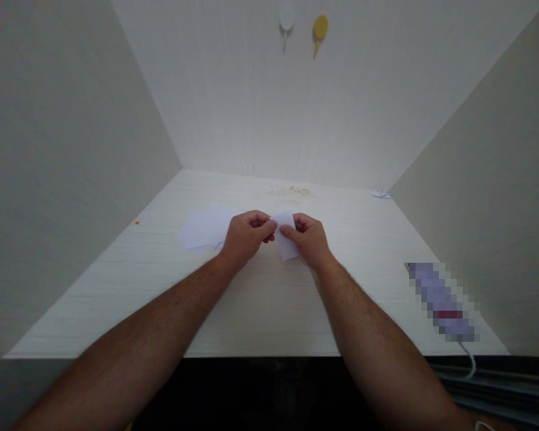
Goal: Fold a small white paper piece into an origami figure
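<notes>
A small piece of white paper (288,244), which looks folded, is held up between both hands over the middle of the table. My left hand (250,232) pinches its upper left edge between thumb and fingers. On the other side, my right hand (309,234) grips the paper with the thumb lying across its front and the fingers behind. Several loose sheets of white paper (202,227) lie on the table just left of my left hand, partly covered by it.
The white table (260,311) has walls on three sides. A blurred-out flat device (442,302) with a white cable (471,364) lies at the right. Crumb-like bits (299,191) lie at the back, a paper scrap (381,194) in the far right corner. Two hooks (320,27) hang on the wall.
</notes>
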Tool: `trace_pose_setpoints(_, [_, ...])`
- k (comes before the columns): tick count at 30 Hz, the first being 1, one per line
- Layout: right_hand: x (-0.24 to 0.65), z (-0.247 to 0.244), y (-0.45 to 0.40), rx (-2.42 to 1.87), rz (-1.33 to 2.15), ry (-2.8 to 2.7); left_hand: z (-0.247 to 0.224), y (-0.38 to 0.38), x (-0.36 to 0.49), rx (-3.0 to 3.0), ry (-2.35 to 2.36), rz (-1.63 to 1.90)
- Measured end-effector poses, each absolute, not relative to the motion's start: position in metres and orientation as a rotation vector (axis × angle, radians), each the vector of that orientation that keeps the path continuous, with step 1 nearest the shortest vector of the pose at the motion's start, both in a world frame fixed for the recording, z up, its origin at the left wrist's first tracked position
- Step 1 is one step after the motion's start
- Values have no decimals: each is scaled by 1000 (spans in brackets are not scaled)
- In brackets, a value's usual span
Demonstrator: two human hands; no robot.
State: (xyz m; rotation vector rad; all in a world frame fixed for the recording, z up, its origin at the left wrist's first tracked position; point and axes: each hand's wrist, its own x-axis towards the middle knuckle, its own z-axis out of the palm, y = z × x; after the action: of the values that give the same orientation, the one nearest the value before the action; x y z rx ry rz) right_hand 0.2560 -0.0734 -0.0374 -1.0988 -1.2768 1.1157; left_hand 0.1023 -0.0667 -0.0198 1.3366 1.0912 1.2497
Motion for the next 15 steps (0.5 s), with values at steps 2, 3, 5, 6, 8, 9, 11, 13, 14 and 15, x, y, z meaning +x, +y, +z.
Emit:
trace_pose_setpoints(2, [256, -38, -73, -1096, 1124, -1274, -20, -66, 102, 1350, 1085, 1248])
trace_pose_setpoints(3, [257, -39, -73, -1097, 1127, -1272, -21, -66, 102, 1356, 1084, 1248])
trace_pose_setpoints(5, [257, -40, -73, -1100, 1128, -1272, -21, -66, 101, 1372, 1083, 1247])
trace_pose_setpoints(6, [257, -41, -73, -1100, 1128, -1270, -22, -65, 101, 1379, 1083, 1245])
trace_pose_setpoints(8, [257, -41, -73, -1091, 1123, -1253, -23, -65, 101, 1390, 1083, 1235])
trace_pose_setpoints(9, [257, -42, -74, -1088, 1116, -1239, -24, -65, 100, 1394, 1085, 1230])
trace_pose_setpoints(11, [256, -41, -75, -1097, 1090, -1237, -26, -64, 99, 1408, 1094, 1223])
trace_pose_setpoints(13, [256, -41, -75, -1100, 1080, -1227, -28, -63, 99, 1430, 1108, 1219])
trace_pose_setpoints(14, [256, -41, -76, -1100, 1073, -1218, -29, -62, 98, 1438, 1117, 1215])
trace_pose_setpoints(15, [256, -40, -76, -1100, 1059, -1208, -29, -62, 98, 1443, 1125, 1210])
